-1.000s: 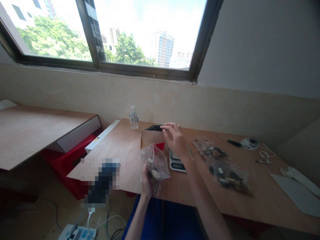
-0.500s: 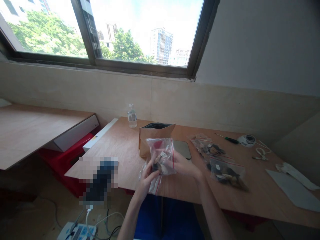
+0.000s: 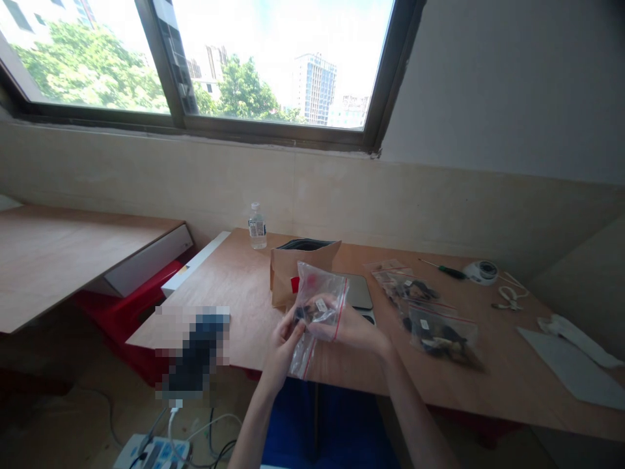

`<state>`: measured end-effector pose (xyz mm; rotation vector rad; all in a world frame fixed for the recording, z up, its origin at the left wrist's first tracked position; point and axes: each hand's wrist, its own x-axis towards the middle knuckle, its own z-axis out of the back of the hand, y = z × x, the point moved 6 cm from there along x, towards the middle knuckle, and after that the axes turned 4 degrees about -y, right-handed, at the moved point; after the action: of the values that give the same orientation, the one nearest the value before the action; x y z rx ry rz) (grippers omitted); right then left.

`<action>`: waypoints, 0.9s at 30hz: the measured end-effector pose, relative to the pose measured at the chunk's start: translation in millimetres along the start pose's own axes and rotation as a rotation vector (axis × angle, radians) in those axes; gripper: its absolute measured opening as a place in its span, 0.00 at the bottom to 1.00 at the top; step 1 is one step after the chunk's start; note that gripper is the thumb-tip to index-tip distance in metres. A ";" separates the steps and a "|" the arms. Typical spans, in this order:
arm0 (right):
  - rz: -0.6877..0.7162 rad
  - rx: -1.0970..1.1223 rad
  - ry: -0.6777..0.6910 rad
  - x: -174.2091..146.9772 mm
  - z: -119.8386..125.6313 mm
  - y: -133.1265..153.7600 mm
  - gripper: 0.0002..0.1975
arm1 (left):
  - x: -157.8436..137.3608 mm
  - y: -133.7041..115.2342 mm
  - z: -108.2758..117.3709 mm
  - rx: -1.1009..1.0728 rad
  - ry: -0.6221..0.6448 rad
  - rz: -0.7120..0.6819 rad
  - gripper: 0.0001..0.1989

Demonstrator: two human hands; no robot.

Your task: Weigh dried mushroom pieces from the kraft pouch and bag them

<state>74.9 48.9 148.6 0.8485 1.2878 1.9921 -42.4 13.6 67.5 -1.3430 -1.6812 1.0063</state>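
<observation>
A clear zip-lock bag [image 3: 323, 286] with a red seal line is held up over the front of the table. Inside it are dark and tan pieces and a small white label or packet. My left hand [image 3: 284, 339] pinches its lower left corner between thumb and fingers. At the bag's right side, my right hand [image 3: 359, 331] grips it, the fingers partly hidden behind the plastic. Below them hangs another clear bag [image 3: 303, 357] with a red seal line. Just behind stands an open brown paper bag [image 3: 283, 277], partly covered by the held bag.
Several filled zip-lock bags [image 3: 442, 332] lie to the right. Beyond them are a green-handled screwdriver [image 3: 452, 272], a white dome camera [image 3: 481, 272] and a coiled white cable [image 3: 508, 298]. A flat scale [image 3: 360, 291] sits behind my right hand. A water bottle [image 3: 257, 228] stands at the back.
The held bag has moved slightly right and tilted, its seal edge now slanting. My left hand has shifted to the bag's lower left corner. Other things stay put.
</observation>
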 end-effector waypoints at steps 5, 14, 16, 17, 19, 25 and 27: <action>-0.077 0.137 -0.023 1.6 -1.8 -13.4 0.18 | 2.2 4.2 1.0 -0.072 -0.058 0.044 0.17; -0.087 0.195 -0.110 4.4 5.9 -32.9 0.20 | 1.5 6.3 4.6 -0.334 -0.197 0.127 0.13; -0.094 0.190 -0.135 5.3 8.6 -32.5 0.20 | 0.6 6.7 5.9 -0.353 -0.241 0.126 0.13; -0.102 0.198 -0.145 5.5 9.7 -32.2 0.21 | 0.1 7.2 6.5 -0.359 -0.263 0.130 0.13; -0.111 0.217 -0.173 4.9 12.6 -31.2 0.22 | -0.7 7.7 7.5 -0.377 -0.303 0.134 0.13; -0.091 0.269 -0.404 5.4 36.3 -20.1 0.25 | -0.1 6.9 12.2 -0.411 -0.359 0.099 0.12; 0.000 0.286 -0.541 13.6 50.2 -8.3 0.24 | 0.4 8.7 14.7 -0.414 -0.364 0.096 0.12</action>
<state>107.1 89.2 159.5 1.4046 1.2489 1.4422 -52.3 13.5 53.6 -1.5845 -2.2073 1.0422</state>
